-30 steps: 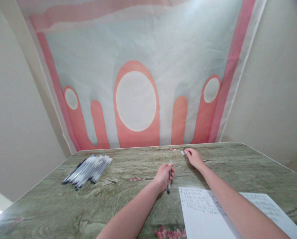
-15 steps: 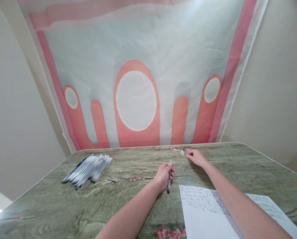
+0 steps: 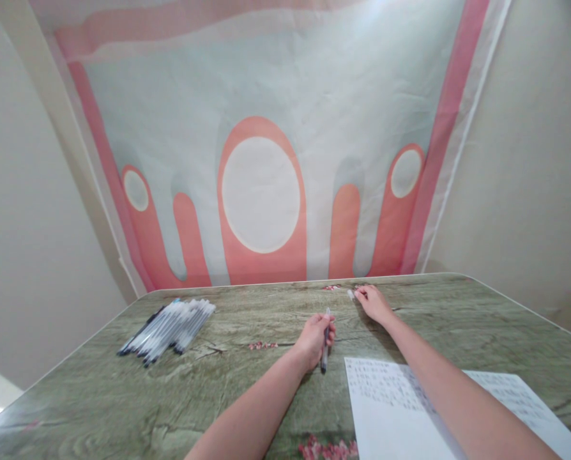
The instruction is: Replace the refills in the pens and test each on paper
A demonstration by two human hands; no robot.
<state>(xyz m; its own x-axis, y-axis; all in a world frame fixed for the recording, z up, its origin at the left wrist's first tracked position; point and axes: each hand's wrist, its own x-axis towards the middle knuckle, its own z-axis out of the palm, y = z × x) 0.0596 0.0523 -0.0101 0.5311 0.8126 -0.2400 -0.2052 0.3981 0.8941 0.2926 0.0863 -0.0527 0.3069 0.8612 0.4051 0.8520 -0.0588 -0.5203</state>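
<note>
My left hand [image 3: 315,340] is closed around a pen [image 3: 325,350] with a clear barrel and a dark lower end, held nearly upright in view over the table. Toward the far edge, my right hand [image 3: 372,302] has its fingers drawn together at the right end of a small whitish piece [image 3: 350,294]. That piece lies on the table and is too small to name surely. Fingertips and piece appear to touch. To the left lies a pile of similar pens [image 3: 173,327], dark ends mostly facing me.
Sheets of paper with handwriting [image 3: 386,415] lie at the front right under my right forearm. The wood-patterned table [image 3: 122,402] has printed pink blossoms. Behind its far edge hangs a cloth [image 3: 261,191] with coral and white shapes.
My right hand has moved slightly left, closing the gap to the small whitish piece. My left hand and the pen stay nearly the same.
</note>
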